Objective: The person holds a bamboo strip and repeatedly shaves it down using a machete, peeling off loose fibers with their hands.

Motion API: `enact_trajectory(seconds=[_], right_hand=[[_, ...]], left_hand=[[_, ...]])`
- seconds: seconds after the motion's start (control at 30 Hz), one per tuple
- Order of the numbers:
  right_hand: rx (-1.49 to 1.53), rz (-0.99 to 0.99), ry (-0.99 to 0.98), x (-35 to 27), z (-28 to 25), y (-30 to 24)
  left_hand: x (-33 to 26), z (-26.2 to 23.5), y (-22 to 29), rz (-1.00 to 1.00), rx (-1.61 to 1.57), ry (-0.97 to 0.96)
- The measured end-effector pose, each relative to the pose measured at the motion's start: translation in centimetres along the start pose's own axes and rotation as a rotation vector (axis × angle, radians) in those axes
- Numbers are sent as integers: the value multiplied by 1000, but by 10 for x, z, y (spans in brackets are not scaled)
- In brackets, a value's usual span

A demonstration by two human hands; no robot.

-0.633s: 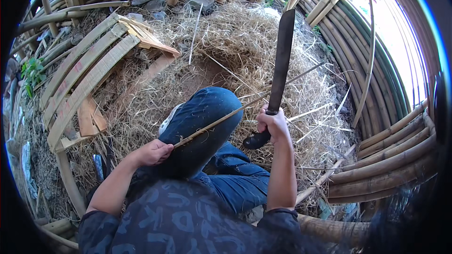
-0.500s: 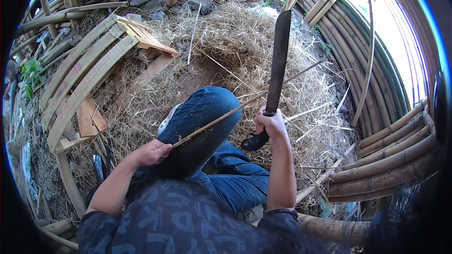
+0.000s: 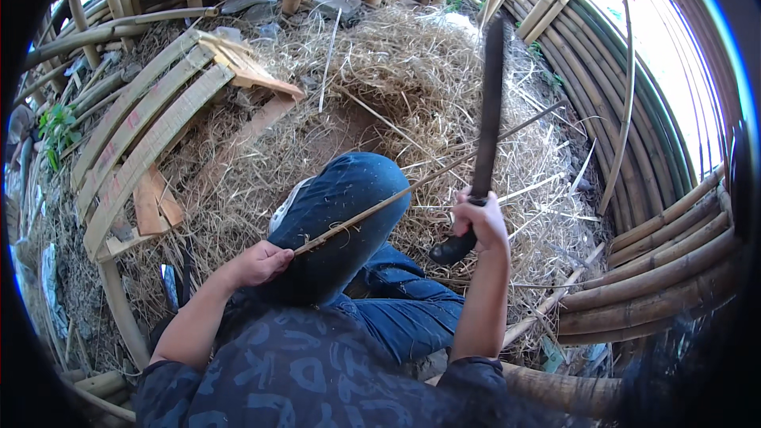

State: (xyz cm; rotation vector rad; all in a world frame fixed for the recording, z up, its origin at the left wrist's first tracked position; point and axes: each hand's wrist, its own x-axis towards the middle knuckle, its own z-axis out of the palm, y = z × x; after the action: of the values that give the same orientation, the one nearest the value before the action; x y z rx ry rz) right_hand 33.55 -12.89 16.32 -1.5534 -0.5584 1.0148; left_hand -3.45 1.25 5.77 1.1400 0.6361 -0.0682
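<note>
My left hand (image 3: 264,262) is closed around the near end of a thin bamboo strip (image 3: 372,210). The strip lies slantwise across my raised knee in blue jeans (image 3: 349,190) and runs out to the upper right, passing behind the blade. In my right hand (image 3: 483,223) is a machete (image 3: 490,111), gripped by its dark, curved handle. Its long dark blade points up and away from me, slightly blurred. Part of the handle is covered by my fingers.
Pale shavings (image 3: 412,55) cover the ground ahead. A slatted wooden pallet (image 3: 151,143) stands at the left. Stacked bamboo poles (image 3: 650,277) lie at the right, and a bamboo fence (image 3: 618,103) curves around behind. Several loose strips lie among the shavings.
My right hand has shifted to the right with the machete, whose blade now stands more upright. The left hand keeps its hold on the strip, which has barely moved.
</note>
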Motion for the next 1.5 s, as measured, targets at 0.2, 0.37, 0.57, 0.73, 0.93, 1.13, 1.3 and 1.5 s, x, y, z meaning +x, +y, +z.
enact_trajectory(seconds=[0.2,0.37,0.57,0.73,0.93,1.13,1.3,1.5], right_hand=[[-129,146,-188,-15,25,33],[-13,96,-83,-13,13,26],[-250,124,-223,-19,39,36],[-196,108,-210,-18,38,28],[-288,129,-246,-31,73,50],[-372,181,-344,-47,82,57],[-71,92,-62,-41,73,57],[-366,219,-321,-71,114,88]], left_hand=[[-3,4,2,17,58,39],[0,5,5,-15,8,14],[-1,5,1,16,40,27],[2,1,-3,22,29,7],[2,2,-7,75,94,28],[0,3,-7,108,144,80],[-3,9,-13,237,194,137],[-11,18,-3,212,322,235]])
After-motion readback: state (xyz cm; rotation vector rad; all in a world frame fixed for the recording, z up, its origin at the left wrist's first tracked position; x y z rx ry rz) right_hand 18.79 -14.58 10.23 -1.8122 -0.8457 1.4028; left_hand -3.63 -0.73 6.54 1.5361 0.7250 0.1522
